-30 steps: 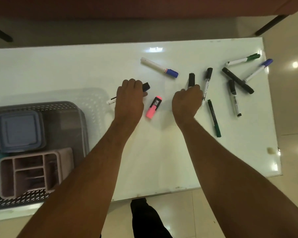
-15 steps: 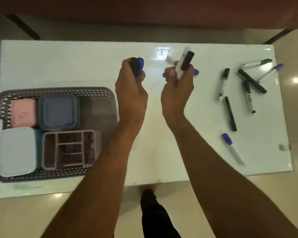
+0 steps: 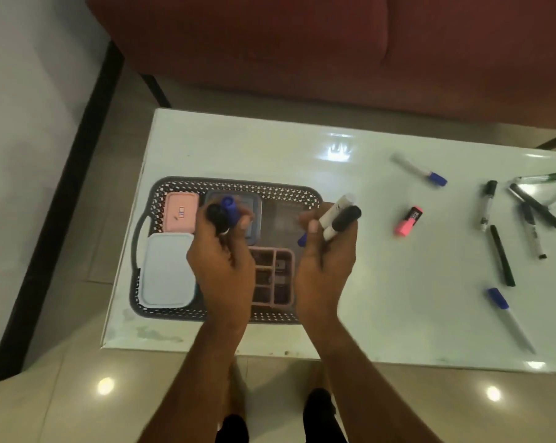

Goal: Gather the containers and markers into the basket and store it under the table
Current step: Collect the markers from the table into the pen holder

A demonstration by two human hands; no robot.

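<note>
Two hands hover above the basket (image 3: 238, 188), each with its grip curled round markers. The left hand (image 3: 220, 260) holds a blue-capped marker (image 3: 230, 212) and a dark one beside it, caps up. The right hand (image 3: 326, 260) clutches a white marker (image 3: 336, 211) and a black-capped marker (image 3: 345, 219), both tilted toward the tabletop's right end; a blue tip shows under its fingers.

The grey perforated basket sits near the left end of the white tabletop (image 3: 366, 298), close to the near edge. Inside lie a pink container (image 3: 179, 215), a blue-grey lidded container (image 3: 254, 212) partly hidden by the left hand, a pale blue container (image 3: 166, 270) and a pink divided organiser (image 3: 273, 276).

Loose on the tabletop: a pink highlighter (image 3: 408, 221) right of the basket, a blue-capped white marker (image 3: 419, 171) toward the far edge, a blue-capped pen (image 3: 510, 318) near the front right corner, a dark green pen (image 3: 502, 255), and a cluster of black and green markers (image 3: 535, 206) at the right end.
</note>
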